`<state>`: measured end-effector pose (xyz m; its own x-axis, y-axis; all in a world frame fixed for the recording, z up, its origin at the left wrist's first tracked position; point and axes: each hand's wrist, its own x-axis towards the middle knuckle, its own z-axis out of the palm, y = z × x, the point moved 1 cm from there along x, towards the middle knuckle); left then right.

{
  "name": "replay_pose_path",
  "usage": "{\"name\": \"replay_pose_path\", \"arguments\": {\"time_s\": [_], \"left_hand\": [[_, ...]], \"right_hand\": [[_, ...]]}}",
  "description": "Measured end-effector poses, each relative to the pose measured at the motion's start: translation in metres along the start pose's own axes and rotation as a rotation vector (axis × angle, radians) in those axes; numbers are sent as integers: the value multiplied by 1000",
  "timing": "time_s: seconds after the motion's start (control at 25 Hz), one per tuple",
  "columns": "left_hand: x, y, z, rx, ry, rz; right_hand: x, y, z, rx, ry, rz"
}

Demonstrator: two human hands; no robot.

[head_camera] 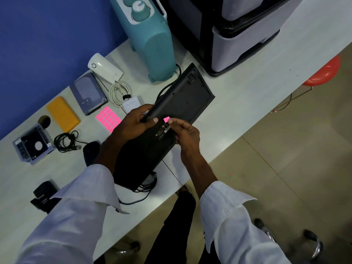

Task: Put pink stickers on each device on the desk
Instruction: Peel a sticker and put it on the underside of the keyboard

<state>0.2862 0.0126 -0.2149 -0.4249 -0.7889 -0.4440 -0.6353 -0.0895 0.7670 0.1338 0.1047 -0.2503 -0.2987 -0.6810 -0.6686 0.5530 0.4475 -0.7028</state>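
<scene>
The right grip point(184, 132) pinches a single pink sticker point(166, 119) at its near edge, fingers curled, and holds it against the upturned underside of the black keyboard point(182, 98), just beside the printed label. The left grip point(133, 122) is clenched around the keyboard's far long edge, thumb on the underside, and tilts the board up off the worktop point(238, 88).

The step in hand looks like seating this sticker. To do it well, lay it on bare plastic clear of the label, then rub a fingertip from one edge across so no corner lifts. The left grip should keep the board steady while the right presses, since it is propped at an angle and could rock.

The sticker sheet point(108, 119) lies on the worktop just beyond the left grip. Around it wait the hard drive point(88, 93), the yellow power bank point(62, 113), the white box point(104, 67) and the teal heater point(152, 39); no pink shows on any of them, so most of the job seems to remain.
</scene>
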Motion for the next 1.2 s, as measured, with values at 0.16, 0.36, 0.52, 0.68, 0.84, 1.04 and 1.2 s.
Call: {"name": "replay_pose_path", "arguments": {"time_s": [0.16,0.36,0.52,0.68,0.84,1.04,1.2], "left_hand": [[4,-9,3,-61,-12,-23],[8,-12,2,-78,-19,-14],[11,-14,3,-54,-4,12],[12,-15,4,-22,8,18],[14,-18,4,-16,13,18],[15,-18,4,-8,7,24],[13,-12,5,-38,14,38]], "right_hand": [[12,3,6,-19,29,-58],[16,8,17,-121,101,-179],[19,15,26,-207,206,-249],[23,13,26,-250,259,-250],[30,13,19,-213,227,-215],[35,12,19,-236,263,-195],[34,12,19,-192,233,-224]]}}
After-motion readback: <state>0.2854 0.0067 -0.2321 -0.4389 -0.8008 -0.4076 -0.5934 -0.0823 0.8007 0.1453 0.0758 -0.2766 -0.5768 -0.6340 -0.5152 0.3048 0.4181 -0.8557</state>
